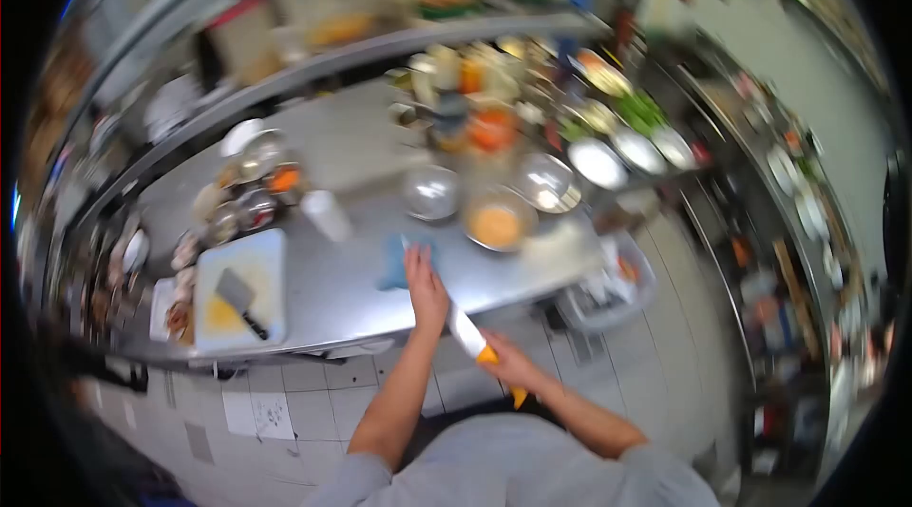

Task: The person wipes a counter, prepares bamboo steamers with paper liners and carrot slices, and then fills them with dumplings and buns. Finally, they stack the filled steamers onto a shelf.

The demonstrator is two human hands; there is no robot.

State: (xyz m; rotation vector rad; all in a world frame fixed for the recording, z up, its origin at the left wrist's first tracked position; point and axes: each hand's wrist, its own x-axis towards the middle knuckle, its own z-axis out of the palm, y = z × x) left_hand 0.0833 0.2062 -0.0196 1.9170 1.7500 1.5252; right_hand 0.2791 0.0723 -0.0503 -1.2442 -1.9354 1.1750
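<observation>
A knife (pixel 465 332) with a white-looking blade and a yellow handle is in my right hand (pixel 509 361), whose fingers wrap round the handle. The blade points up and left towards my left hand (pixel 425 286). My left hand reaches over the counter edge with its fingers stretched out, over or against a blue cloth (pixel 391 265) on the steel counter (pixel 332 303). The blade passes beside or under my left wrist; whether they touch is unclear.
On the left, a cleaver (pixel 235 290) lies on a white cutting board (pixel 269 265). A white bottle (pixel 327 216), steel bowls (pixel 430 193) and a bowl of orange food (pixel 496 224) stand behind. A clear bin (pixel 617 303) sits right of the counter.
</observation>
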